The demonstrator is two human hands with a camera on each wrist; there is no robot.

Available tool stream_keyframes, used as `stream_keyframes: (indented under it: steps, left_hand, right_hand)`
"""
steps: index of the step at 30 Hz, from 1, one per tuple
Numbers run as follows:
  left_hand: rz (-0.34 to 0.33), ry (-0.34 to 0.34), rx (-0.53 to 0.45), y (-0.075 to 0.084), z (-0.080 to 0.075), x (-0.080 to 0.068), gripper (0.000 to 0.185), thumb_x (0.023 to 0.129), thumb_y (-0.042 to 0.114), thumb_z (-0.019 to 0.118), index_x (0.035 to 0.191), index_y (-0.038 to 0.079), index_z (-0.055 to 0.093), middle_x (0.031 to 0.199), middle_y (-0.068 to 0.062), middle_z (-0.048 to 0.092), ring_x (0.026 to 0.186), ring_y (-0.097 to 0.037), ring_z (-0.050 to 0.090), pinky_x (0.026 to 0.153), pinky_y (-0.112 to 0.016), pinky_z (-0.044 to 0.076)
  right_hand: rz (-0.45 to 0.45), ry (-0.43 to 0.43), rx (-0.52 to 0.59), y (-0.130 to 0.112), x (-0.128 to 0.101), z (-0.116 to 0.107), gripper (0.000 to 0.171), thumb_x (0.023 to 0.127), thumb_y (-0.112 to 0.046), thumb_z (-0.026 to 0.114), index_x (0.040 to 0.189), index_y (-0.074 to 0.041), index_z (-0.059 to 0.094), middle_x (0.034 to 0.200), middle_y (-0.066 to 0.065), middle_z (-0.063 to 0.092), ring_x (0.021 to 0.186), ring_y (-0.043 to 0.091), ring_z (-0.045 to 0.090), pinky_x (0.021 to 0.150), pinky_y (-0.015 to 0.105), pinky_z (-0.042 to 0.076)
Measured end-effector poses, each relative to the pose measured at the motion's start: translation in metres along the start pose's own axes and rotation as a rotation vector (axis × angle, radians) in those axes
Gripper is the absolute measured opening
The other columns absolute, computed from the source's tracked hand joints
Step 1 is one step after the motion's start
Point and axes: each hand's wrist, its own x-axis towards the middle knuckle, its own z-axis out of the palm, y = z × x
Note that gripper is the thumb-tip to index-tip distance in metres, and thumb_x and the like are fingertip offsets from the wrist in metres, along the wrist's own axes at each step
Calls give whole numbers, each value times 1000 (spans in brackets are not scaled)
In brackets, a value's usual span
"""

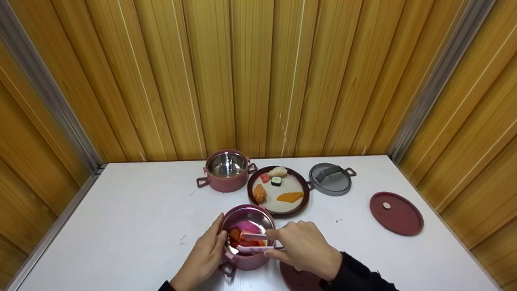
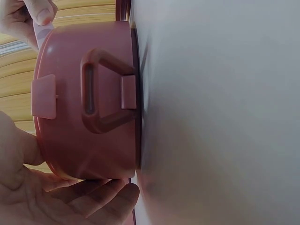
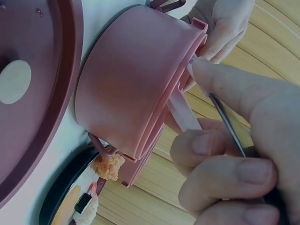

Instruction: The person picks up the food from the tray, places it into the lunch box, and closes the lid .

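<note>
A dark pink pot (image 1: 248, 263) with side handles stands near the front of the table. My left hand (image 1: 205, 251) grips its left side, the thumb at the rim and the fingers along the outer wall. My right hand (image 1: 305, 247) holds tongs (image 1: 255, 237) with pale pink arms, their tips down inside the pot. Red, orange and brown food pieces (image 1: 236, 234) lie by the tips, with a magenta piece (image 1: 244, 225) behind them. Whether the tongs pinch a piece I cannot tell. In the right wrist view, the pot's wall hides the tips.
Behind are a second pink pot (image 1: 227, 184), a brown-rimmed round dish (image 1: 258, 171) bearing several toy foods, and a grey lid (image 1: 332, 185). A dark red lid (image 1: 398, 220) lies at right; another (image 1: 293, 279) sits partly under my right forearm. Wood-patterned walls (image 1: 258, 81) bound the table.
</note>
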Motion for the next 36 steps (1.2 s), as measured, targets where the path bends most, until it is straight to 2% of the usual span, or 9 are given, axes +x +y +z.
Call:
stream_keyframes:
  steps: [5,9,12,15,20,31,36]
  left_hand:
    - [1,2,2,0,0,0,59,118,28,38,165,-6,31,169,-30,38,155,-52,40,125,-69,33]
    - [8,5,1,0,0,0,59,118,28,39,165,-6,31,169,-30,38,155,-51,41,125,-68,34]
    - [9,4,1,0,0,0,59,118,28,39,165,-7,31,169,-30,38,155,-51,40,125,-67,33]
    - [8,3,4,0,0,0,59,118,28,39,165,-7,31,169,-30,38,155,-51,40,125,-67,33]
    - [-2,-7,-10,1,0,-1,59,118,28,38,165,-7,30,169,-31,37,155,-52,39,125,-68,32]
    - [-2,-7,-16,1,0,0,59,118,26,39,165,-7,30,169,-31,37,155,-52,39,126,-67,32]
    - [1,-3,-12,0,0,0,58,118,26,39,165,-7,31,169,-30,38,155,-52,39,126,-67,32]
  right_hand:
    - [-2,7,27,1,1,-2,34,95,-55,77,107,-23,80,67,-7,65,52,9,43,47,26,29]
    - [1,28,34,3,1,-3,36,94,-54,78,113,-24,83,72,-3,73,52,12,51,47,26,31]
    - [5,28,38,4,1,-2,37,94,-53,79,116,-24,83,75,-2,76,53,11,52,47,25,31]
    - [3,17,38,4,1,-1,31,94,-52,79,108,-24,83,71,-4,73,52,10,49,47,25,31]
    - [-10,4,39,3,1,2,26,95,-51,79,93,-25,76,63,-10,59,53,7,40,47,26,28]
    - [-7,-4,50,2,2,4,26,95,-51,78,90,-25,75,62,-11,54,54,6,36,48,25,27]
    - [-6,-3,44,2,1,4,27,96,-52,77,93,-25,77,63,-9,57,54,7,38,48,26,28]
